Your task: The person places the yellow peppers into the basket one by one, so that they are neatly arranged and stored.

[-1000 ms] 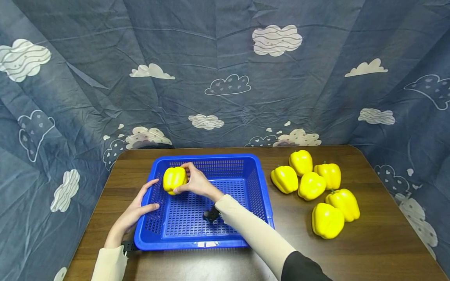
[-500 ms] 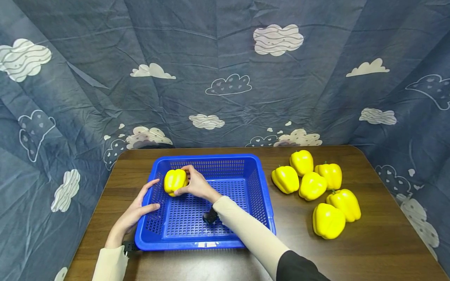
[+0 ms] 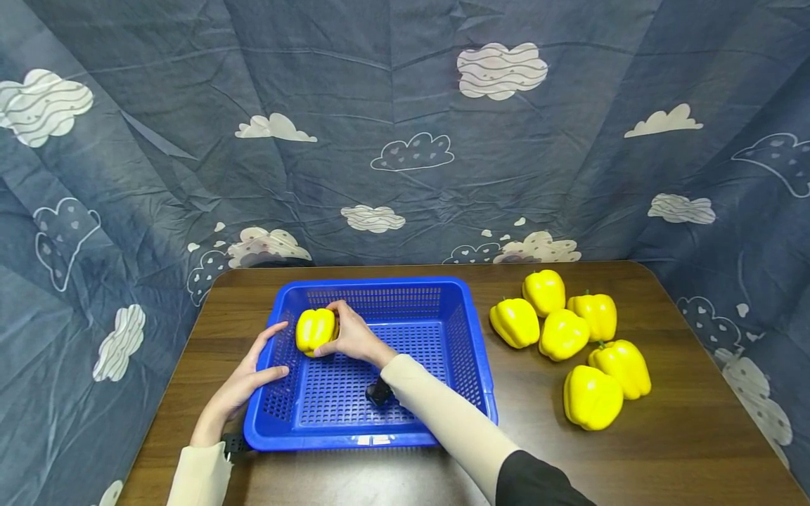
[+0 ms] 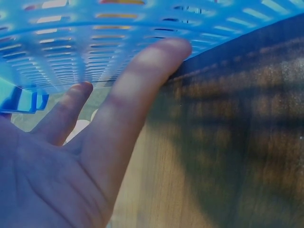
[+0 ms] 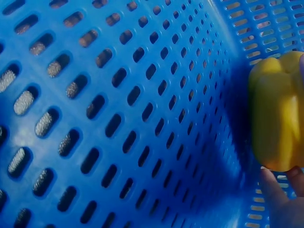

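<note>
A yellow bell pepper (image 3: 315,332) is in the far left part of the blue plastic basket (image 3: 373,443). My right hand (image 3: 353,339) pinches it from the right side, thumb at the near face and fingers at the far side. Seen from the right wrist, the pepper (image 5: 278,114) is low by the slotted basket wall, its underside near the fingertips. My left hand (image 3: 243,376) holds the basket's left rim, with thumb and a finger over the edge. In the left wrist view, fingers of that hand (image 4: 126,104) lie against the outer wall.
Several more yellow bell peppers lie in a loose group on the wooden table (image 3: 519,457), right of the basket; the nearest pepper (image 3: 592,398) is toward the front. A dark blue cloud-print cloth (image 3: 329,169) hangs behind the table. A black wrist camera (image 3: 378,392) overlaps the basket floor.
The right hand has lowered the bell pepper slightly into the basket, keeping its pinch. The left hand stays on the rim, and the peppers on the table have not moved.
</note>
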Demonstrator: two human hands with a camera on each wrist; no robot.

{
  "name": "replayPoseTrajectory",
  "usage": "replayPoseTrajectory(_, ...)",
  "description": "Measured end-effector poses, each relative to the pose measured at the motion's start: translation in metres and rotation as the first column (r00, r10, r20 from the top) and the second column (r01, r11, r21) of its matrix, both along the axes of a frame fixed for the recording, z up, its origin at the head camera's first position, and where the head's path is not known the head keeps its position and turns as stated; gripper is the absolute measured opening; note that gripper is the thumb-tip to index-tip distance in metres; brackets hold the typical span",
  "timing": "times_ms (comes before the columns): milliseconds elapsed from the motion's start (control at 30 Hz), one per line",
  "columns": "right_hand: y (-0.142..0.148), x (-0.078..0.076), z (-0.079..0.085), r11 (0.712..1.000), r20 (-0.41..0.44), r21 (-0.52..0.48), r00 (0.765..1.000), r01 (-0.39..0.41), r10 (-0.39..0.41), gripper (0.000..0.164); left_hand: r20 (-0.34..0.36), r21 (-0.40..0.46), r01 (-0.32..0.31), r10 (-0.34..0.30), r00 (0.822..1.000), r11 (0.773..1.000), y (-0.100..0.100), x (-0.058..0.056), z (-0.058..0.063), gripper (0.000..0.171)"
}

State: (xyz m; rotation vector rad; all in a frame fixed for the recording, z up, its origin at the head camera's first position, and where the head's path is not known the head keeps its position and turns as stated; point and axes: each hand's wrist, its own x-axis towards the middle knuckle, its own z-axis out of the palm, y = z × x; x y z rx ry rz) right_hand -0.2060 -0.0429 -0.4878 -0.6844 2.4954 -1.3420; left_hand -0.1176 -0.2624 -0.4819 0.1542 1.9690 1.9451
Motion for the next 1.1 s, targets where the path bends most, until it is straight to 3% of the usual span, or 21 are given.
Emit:
replayPoseTrajectory(167,-0.0022,-0.0003,-0.0012,0.998,-0.040,0.052,0.999,-0.018,0.020,0.081,0.002,0.012,-0.001,0.001,1.000,1.000,-0.0005,0.0005,-0.0001,0.073)
replayPoseTrajectory(400,-0.0016,0.0006,0.0032,0.997,-0.033,0.062,0.999,-0.033,0.035,0.083,0.001,0.009,-0.003,0.003,1.000,1.000,-0.0006,0.0004,0.0000,0.073)
replayPoseTrajectory(867,0.0025,0.0012,0.0054,0.996,-0.018,0.088,1.000,-0.024,0.025,0.074,-0.013,-0.015,-0.015,0.014,1.000,1.000,-0.0003,0.0002,-0.0005,0.074)
replayPoseTrajectory(1100,0.0006,-0.0005,0.0037,0.999,-0.021,0.038,1.000,-0.002,0.003,0.062,-0.021,-0.019,-0.001,0.000,1.000,1.000,0.0012,0.0006,-0.0015,0.074)
